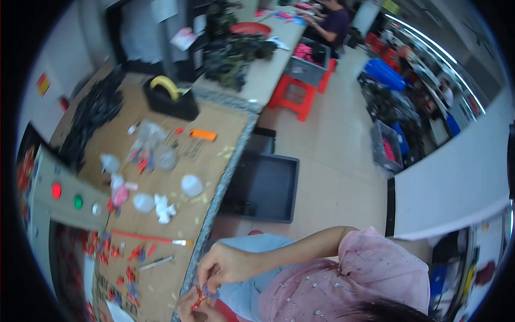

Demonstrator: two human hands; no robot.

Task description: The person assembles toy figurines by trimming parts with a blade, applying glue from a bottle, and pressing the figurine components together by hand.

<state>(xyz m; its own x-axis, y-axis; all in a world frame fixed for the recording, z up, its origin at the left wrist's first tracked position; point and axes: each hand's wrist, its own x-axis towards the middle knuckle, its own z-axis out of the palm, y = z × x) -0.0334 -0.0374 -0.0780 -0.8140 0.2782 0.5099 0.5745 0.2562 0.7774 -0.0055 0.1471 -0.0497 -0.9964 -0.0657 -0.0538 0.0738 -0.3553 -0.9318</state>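
Two hands meet at the near right edge of one table [228, 180], where one small red-and-blue piece [203, 295] sits between them: the right hand [228, 265] is narrowed, its thumb and finger pinching the piece from above, and the left hand [188, 307], partly cut off by the lower rim, holds it from below. On the cardboard left of the hands lie one red-handled brush [150, 237] and, nearer, one thin metallic tool [156, 263], with loose red-and-blue pieces [132, 284] scattered beyond them, too blurred to count. Farther along are two rounded white lumps [191, 185], one crumpled white scrap [164, 209] and one orange block-like thing [203, 134]; at the far end stands one black tape dispenser [171, 103] with one yellow ring. At the left, one pale control box [64, 199] carries three round buttons: one red, one green, one white. One large dark tray [295, 188] lies low to the right of the table; farther off, one grey bin [304, 71] of pink things rests on red stools [295, 99], near one seated co-worker [335, 24]
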